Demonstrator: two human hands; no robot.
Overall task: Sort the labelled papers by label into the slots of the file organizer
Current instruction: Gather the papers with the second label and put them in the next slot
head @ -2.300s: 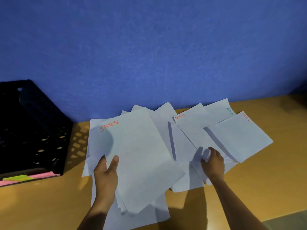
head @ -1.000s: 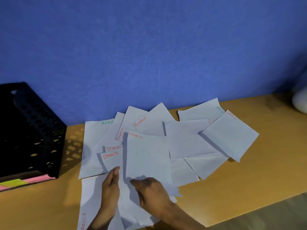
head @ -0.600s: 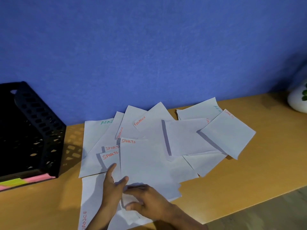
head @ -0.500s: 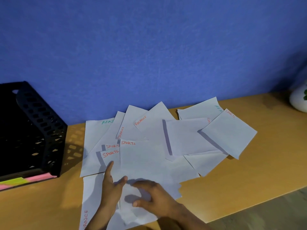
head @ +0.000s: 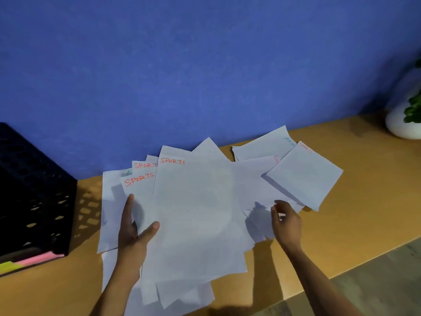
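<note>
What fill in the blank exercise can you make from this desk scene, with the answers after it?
1. The left hand holds a fan of papers labelled ____ in red.
2. The black file organizer stands at the ____ end of the desk.
3. The wall behind the desk is ____.
4. The white pot holds a ____ plant.

Answers: SPORTS; left; blue; green
</note>
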